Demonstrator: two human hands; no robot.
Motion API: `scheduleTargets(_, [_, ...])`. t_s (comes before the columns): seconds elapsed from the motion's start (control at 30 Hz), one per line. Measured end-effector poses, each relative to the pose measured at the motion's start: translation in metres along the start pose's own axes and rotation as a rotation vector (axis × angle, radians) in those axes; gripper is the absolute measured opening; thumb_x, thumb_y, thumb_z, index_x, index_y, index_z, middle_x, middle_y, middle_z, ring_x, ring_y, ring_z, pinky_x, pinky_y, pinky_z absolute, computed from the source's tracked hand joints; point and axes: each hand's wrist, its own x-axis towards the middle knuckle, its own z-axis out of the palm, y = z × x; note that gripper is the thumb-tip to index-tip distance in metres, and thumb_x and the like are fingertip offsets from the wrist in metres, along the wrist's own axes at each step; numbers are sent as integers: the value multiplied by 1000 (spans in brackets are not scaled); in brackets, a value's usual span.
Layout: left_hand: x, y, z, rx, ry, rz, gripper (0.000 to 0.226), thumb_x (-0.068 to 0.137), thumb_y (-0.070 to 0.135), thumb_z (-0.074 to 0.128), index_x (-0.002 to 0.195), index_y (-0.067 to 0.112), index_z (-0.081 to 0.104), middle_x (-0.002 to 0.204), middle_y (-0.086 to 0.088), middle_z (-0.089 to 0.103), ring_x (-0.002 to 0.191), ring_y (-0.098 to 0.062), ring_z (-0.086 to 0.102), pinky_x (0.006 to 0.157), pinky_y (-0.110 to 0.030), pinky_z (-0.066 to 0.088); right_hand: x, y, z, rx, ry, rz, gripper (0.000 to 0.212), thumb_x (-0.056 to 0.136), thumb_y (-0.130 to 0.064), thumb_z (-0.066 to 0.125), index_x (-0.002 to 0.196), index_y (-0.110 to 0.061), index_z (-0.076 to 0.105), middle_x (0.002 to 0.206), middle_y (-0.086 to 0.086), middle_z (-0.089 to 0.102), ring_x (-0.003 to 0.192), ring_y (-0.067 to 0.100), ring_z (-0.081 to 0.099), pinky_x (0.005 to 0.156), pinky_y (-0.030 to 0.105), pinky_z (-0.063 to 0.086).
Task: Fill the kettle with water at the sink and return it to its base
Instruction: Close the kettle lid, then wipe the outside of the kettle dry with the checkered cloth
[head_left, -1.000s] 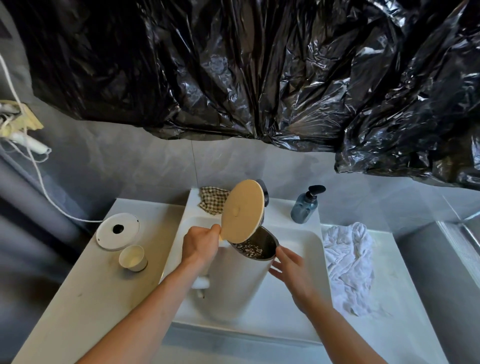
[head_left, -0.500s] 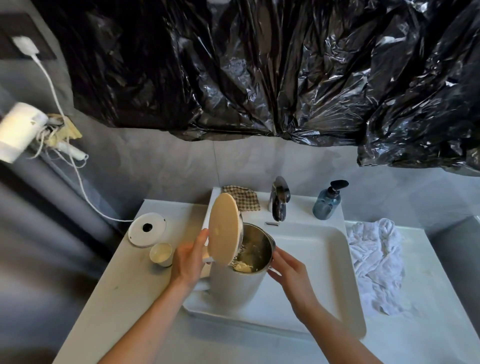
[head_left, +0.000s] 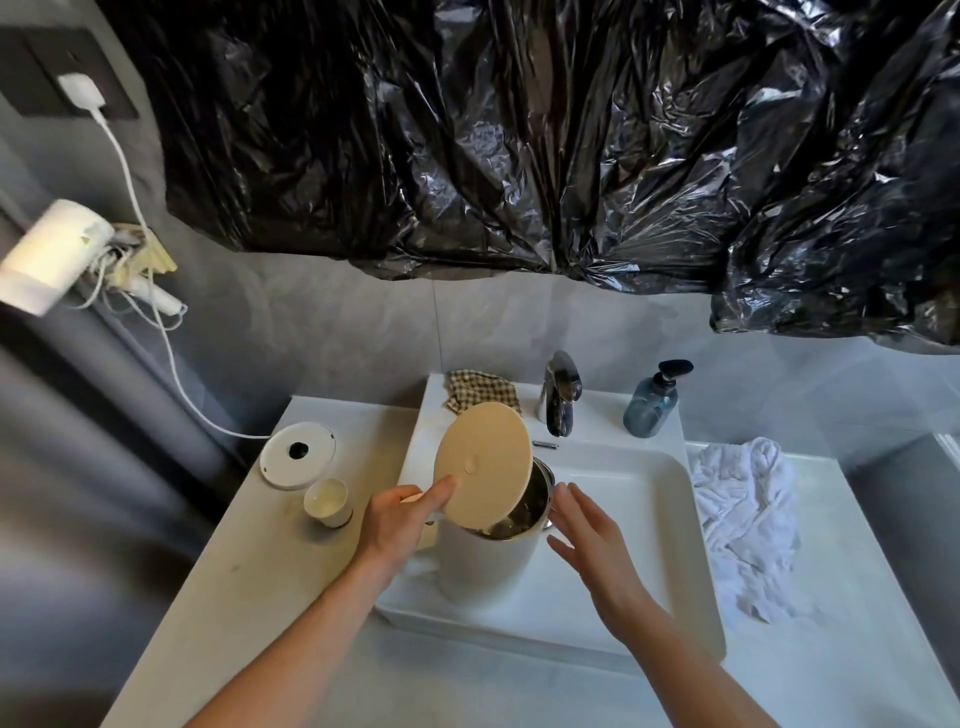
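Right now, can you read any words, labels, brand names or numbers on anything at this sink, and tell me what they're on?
None can be read.
The soap bottle shows no legible label.
The kettle, its lid and its base appear unmarked.

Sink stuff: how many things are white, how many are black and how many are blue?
White: 5 - kettle, kettle base, cup, towel, sink
Black: 1 - plastic sheet
Blue: 1 - soap bottle
Total: 7
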Motion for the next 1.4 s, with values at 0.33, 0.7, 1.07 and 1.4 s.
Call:
scheduleTargets(0.33, [-1,1,-1,32,3,-53,43,63,51,90,69,12,72,71,3,69,77,-17,63,66,-29,43,11,7,10,-28,149,-18,99,77,-44,85,158,-17,36,118,-20,71,122,14,65,109,39,47])
scheduleTargets(0.7, [-2,5,-3,46,-16,-82,59,65,57,86,87,4,73,68,-5,60,72,-14,58,62,-23,39,17,13,8,-75,209,20,80,79,-32,88,148,-19,51,88,-30,73,108,7,71,103,38,52])
scheduleTargets(1.07, [-7,6,-3,30,6,-110,53,90,47,67,55,8,62,46,-1,51,51,-17,48,55,-27,36,-2,13,-4,-209,361,-174,20,98,-30,66,115,-40,72,111,-26,73,106,5,70,94,39,59])
scheduleTargets(1.4, [-14,21,-56,-163,113,-81,42,94,28,68,55,13,70,53,2,64,58,-19,58,55,-28,41,55,-68,25,-339,223,-315,23,104,-28,56,116,-36,73,117,-15,74,105,2,70,95,31,57])
